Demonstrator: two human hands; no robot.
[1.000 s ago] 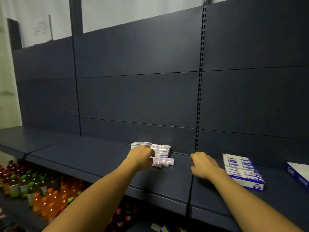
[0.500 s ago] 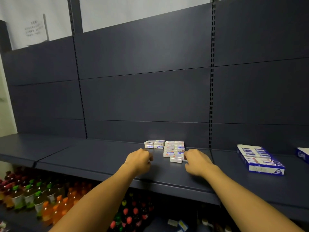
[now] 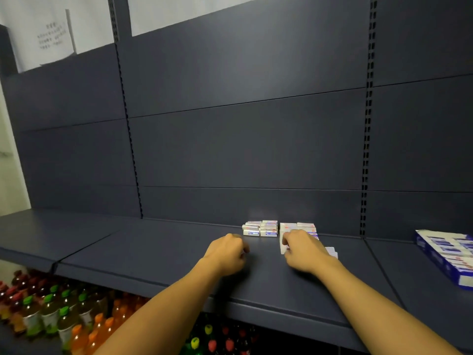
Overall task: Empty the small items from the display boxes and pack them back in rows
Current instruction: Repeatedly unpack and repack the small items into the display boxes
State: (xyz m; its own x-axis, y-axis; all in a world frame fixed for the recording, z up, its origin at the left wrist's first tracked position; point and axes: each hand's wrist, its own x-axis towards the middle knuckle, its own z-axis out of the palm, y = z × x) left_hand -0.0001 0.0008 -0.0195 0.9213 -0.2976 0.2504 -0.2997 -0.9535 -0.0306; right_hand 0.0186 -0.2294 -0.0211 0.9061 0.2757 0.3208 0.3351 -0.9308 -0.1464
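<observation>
From the head camera we look down at both hands on a dark shelf (image 3: 153, 254). The packs (image 3: 261, 228) are small, stiff cartons, and we judge them light and a little slick on the painted metal, so they should slide or topple easily; best pinched across the short sides, or squared up several at a time between flat fingers.

Our left hand (image 3: 226, 253) is curled into a loose fist, knuckles up, and seems to hold nothing, though its palm side is hidden. One neat block of packs sits just beyond it and slightly to its right, apart from the fingers.

Our right hand (image 3: 304, 249) is half closed over a second block of packs (image 3: 305, 227), fingertips touching the near ones; whether it actually grips one we cannot tell. One loose pack (image 3: 331, 251) lies just right of that hand's knuckles.

A blue box (image 3: 445, 254), filled in rows, rests well to the right of the right hand. Bottles (image 3: 51, 313) stand below the shelf, under our left forearm.
</observation>
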